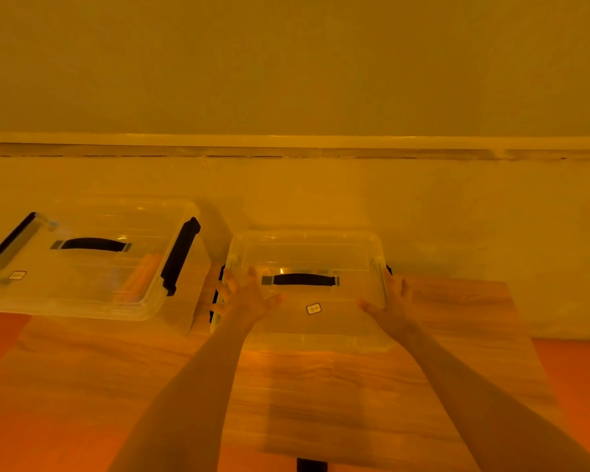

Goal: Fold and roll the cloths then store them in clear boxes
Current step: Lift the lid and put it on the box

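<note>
Two clear boxes with lids and black handles stand on the wooden table. The right clear box [305, 253] sits in the middle, its lid [321, 321] on top with a black carry handle [304, 279]. My left hand [244, 294] grips the lid's left edge and my right hand [390, 303] grips its right edge, thumbs on top. The left clear box [82, 260] is closed, with black side latches, and an orange rolled cloth [138, 279] shows through its right side. Inside the right box nothing can be made out.
The wooden table [321, 396] stands against a pale wall [457, 216] with a ledge above. Orange floor [573, 369] shows at both sides of the table. A small dark object [311, 465] sits at the near table edge.
</note>
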Demonstrator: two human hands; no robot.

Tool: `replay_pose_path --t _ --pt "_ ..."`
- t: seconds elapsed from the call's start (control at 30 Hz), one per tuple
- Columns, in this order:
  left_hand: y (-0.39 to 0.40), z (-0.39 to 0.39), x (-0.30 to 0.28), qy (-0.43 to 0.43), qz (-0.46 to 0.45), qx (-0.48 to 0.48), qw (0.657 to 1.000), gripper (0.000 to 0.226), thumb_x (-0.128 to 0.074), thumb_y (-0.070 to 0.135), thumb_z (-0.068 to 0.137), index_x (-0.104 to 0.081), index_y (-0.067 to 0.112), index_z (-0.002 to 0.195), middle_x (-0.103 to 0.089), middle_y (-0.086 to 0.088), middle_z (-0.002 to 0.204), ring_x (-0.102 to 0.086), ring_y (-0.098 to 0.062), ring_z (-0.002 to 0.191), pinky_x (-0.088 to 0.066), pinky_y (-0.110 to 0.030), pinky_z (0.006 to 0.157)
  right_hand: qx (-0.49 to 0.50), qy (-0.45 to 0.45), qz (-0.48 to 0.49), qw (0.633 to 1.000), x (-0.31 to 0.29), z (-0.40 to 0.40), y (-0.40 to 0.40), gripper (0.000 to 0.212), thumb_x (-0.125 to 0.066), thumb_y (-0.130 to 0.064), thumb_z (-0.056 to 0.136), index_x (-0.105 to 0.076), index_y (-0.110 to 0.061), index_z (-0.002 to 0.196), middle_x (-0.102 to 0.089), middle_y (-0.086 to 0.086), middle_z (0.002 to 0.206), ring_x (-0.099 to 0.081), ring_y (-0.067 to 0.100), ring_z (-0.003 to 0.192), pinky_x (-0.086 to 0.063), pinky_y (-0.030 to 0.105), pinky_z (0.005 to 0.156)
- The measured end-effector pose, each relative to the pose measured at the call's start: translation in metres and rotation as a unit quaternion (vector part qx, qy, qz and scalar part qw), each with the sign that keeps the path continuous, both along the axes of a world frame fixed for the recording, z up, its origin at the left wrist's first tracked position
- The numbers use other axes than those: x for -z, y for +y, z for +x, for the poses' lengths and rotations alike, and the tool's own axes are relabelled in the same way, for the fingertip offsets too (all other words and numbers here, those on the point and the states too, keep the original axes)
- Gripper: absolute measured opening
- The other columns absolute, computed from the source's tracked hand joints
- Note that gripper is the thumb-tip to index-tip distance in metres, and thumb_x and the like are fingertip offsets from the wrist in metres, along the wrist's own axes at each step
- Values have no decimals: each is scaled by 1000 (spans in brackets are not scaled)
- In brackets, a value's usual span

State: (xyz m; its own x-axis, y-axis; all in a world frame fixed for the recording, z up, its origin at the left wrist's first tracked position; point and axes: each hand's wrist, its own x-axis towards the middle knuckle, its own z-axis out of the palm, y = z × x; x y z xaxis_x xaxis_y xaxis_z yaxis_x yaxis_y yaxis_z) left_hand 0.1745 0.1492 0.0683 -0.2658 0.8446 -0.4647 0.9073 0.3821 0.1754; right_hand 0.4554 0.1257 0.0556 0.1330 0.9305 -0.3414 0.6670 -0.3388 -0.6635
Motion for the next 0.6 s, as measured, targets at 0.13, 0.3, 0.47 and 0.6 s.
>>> replay_pose_path --t 0.13,0.3,0.47,0.6 --pt "-2 4 -3 2 3 -5 1000 105 -49 79 71 6 33 148 20 -16 154 10 -44 141 -14 -69 107 -6 -73 -9 997 2 3 0 98 -61 -62 76 3 -41 147 11 11 157 7 37 143 -14 59 110" --pt "-5 3 -5 4 1 -10 1000 104 -48 79 72 8 34 148 19 -16 155 10 -44 141 -14 -68 108 -32 -193 21 980 -6 0 -1 87 -52 -67 79 -10 -37 149 4 12 157 0 37 143 -15 52 113" --pt "-6 3 -6 11 7 -11 1000 105 -46 80 71 9 34 148 19 -15 155 9 -44 142 -14 -68 108 -32 -213 -4 976 -6 -12 9 77 -48 -67 81 -24 -33 146 -6 14 157 -9 37 143 -16 53 113" --pt "-8 2 -2 7 -13 6 1000 116 -46 87 63 17 35 145 26 -16 153 14 -44 141 -11 -69 107 15 -162 -9 987 -3 -23 15 83 -54 -64 80 -19 -32 148 -3 20 155 -9 42 141 -25 56 111"
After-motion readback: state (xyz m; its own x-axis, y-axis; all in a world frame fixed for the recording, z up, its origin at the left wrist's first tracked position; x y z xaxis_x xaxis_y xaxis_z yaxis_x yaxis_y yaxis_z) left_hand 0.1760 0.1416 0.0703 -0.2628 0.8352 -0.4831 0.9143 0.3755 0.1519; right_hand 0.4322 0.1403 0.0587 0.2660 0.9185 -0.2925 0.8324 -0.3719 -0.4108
